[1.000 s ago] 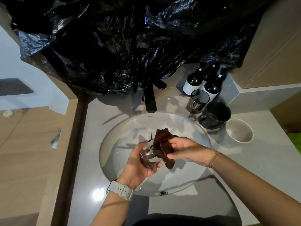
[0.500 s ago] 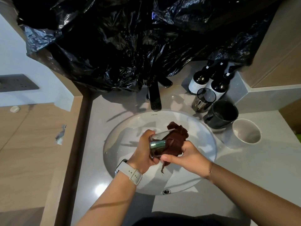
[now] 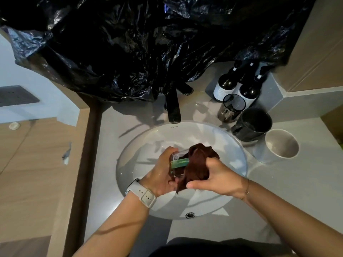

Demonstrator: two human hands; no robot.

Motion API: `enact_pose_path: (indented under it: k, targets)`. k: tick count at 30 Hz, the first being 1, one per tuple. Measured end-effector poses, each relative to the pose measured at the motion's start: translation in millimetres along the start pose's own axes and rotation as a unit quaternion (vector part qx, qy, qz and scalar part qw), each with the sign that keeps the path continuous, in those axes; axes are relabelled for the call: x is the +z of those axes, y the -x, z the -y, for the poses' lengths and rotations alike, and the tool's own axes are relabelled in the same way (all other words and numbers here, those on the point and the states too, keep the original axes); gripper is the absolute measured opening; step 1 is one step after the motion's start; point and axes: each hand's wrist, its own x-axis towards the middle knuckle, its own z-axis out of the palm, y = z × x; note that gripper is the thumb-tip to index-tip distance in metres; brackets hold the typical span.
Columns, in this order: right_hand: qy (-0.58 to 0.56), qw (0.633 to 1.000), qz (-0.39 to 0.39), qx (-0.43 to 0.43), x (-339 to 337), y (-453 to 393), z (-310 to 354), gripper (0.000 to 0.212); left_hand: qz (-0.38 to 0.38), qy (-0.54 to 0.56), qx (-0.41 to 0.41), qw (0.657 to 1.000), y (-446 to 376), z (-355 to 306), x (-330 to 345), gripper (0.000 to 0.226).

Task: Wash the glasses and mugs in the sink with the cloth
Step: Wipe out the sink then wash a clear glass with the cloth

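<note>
Over the white oval sink (image 3: 141, 204) my left hand (image 3: 161, 175) grips a clear glass (image 3: 179, 162) lying on its side, with a green glint across it. My right hand (image 3: 217, 177) is closed on a dark brown cloth (image 3: 198, 164), which is bunched against the glass's open end and hides much of it. On the counter to the right stand a smoked glass (image 3: 231, 108), a dark grey mug (image 3: 253, 125) and a pale grey cup (image 3: 280, 145).
A black tap (image 3: 173, 106) reaches over the sink's back rim. Black plastic sheeting (image 3: 139, 43) hangs over the wall behind. Dark pump bottles (image 3: 239, 84) stand in the back right corner. The grey counter ends at a wooden edge on the left.
The glass has turned in my left hand, from gripped underneath to held on its side. The cloth has shifted round its open end. Both hands stay over the sink.
</note>
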Motion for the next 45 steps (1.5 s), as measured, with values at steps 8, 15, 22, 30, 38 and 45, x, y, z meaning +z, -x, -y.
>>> enact_pose_path:
  k: [8, 15, 22, 30, 38, 45]
  targets:
    - [-0.152, 0.98, -0.125, -0.028, 10.7, 5.5, 11.2, 0.032, -0.083, -0.009, 0.118, 0.99, 9.9, 6.8, 29.9, 0.052]
    - [-0.357, 0.923, -0.14, 0.033, 17.5, 10.5, 31.3, 0.014, -0.181, -0.212, 0.325, 0.904, 5.4, 14.1, 23.6, 0.046]
    - [-0.312, 0.939, -0.144, 0.027, 21.1, 8.6, 15.0, 0.017, -0.088, -0.26, 0.336, 0.901, 2.5, 23.7, 6.1, 0.06]
    - [-0.025, 0.972, -0.227, -0.06, 37.9, 9.5, 4.4, 0.051, -0.074, -0.076, 0.112, 0.988, 16.8, 4.0, 11.2, 0.055]
    - [-0.412, 0.904, -0.083, 0.084, 23.4, 10.3, 24.8, 0.02, -0.223, -0.395, 0.384, 0.804, 21.9, 25.9, 14.3, 0.034]
    - [-0.074, 0.97, -0.218, -0.08, 43.2, 16.8, 11.2, 0.029, -0.031, -0.195, 0.146, 0.969, 24.7, 6.6, 5.7, 0.069]
